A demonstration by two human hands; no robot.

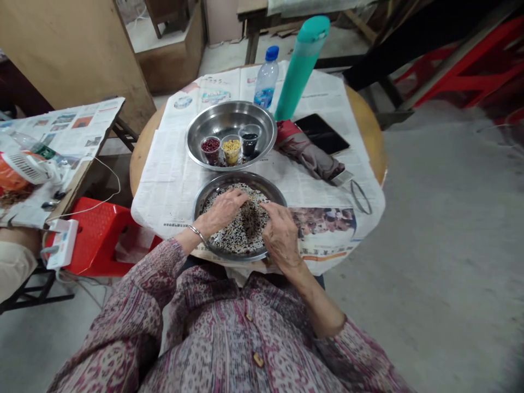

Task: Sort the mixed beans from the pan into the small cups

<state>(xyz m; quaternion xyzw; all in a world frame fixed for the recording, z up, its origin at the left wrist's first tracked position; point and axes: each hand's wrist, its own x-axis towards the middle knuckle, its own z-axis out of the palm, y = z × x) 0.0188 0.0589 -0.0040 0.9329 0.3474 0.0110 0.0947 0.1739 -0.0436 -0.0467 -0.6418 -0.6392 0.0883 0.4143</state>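
A steel basin [281, 192] close to my body holds a mix of small white, dark and yellow grains [233, 232]. My left hand [224, 210], with a bracelet at the wrist, reaches over its left side; the fingers are bent together, tips down at the grains. Over the right rim, my right hand [281, 232] has its fingers curled in and thumb and forefinger close together. Whatever either hand pinches is too small to make out. Behind stands a larger steel basin [229, 113] with three clear cups: dark red beans [210, 150], yellow grains [231, 150] and black grains [249, 143].
Newspaper [164, 180] covers the round table. At its back stand a water bottle [266, 79] and a tall teal bottle [303, 68]. A folded umbrella [309, 153] and a dark tablet [321, 134] lie right. A red stool [96, 234] with a power strip [63, 244] is left.
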